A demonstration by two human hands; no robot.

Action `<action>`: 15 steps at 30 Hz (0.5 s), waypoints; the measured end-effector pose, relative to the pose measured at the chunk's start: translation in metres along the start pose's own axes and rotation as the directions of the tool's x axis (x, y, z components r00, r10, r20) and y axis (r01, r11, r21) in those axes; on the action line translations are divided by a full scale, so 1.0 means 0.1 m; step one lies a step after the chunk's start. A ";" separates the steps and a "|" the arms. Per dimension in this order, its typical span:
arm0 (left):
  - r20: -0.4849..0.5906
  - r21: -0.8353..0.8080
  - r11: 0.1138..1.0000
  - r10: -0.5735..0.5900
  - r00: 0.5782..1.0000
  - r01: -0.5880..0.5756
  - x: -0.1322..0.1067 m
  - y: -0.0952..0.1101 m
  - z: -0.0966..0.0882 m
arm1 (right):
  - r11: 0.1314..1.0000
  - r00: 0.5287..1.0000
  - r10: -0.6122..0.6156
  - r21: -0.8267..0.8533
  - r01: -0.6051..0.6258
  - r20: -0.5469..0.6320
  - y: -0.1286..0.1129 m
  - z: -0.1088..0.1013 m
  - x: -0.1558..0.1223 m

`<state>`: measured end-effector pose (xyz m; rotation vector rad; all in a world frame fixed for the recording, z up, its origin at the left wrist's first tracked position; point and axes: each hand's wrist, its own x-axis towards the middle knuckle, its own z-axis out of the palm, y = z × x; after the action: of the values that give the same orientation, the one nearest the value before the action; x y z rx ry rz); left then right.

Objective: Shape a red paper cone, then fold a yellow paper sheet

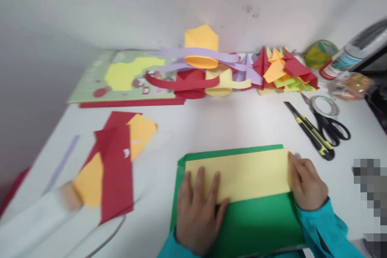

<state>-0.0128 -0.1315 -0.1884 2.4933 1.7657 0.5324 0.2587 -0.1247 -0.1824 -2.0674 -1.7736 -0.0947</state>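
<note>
A pale yellow paper sheet (pixel 242 173), folded into a long strip, lies on a green mat (pixel 256 221) at the near edge of the white table (pixel 217 129). My left hand (pixel 198 209) rests flat on the yellow sheet's lower left part, fingers spread. My right hand (pixel 306 185) presses its fingers against the sheet's right edge, curled over it. Both sleeves are teal.
Red and orange paper pieces (pixel 113 165) lie to the left. Folded and curled paper shapes (pixel 229 68) line the back wall beside a green booklet (pixel 121 76). A utility knife (pixel 311 135), scissors (pixel 328 125) and a tape roll (pixel 325 105) lie to the right.
</note>
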 end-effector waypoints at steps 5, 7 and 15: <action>-0.010 0.006 0.999 -0.044 0.999 0.044 -0.01 0.03 -0.02 | 0.998 0.998 -0.038 -0.045 0.036 -0.044 0.01 0.01 0.01; -0.023 0.003 0.998 -0.056 0.998 0.056 0.00 0.04 -0.03 | 0.997 0.998 -0.044 -0.067 0.040 -0.053 0.01 0.00 0.02; -0.039 0.019 0.996 -0.091 0.995 0.092 0.00 0.07 -0.05 | 0.995 0.998 -0.043 -0.091 0.040 -0.038 0.02 -0.01 0.02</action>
<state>-0.0084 -0.1345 -0.1818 2.4170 1.8973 0.5622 0.2616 -0.1229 -0.1818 -2.0757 -1.8198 -0.2300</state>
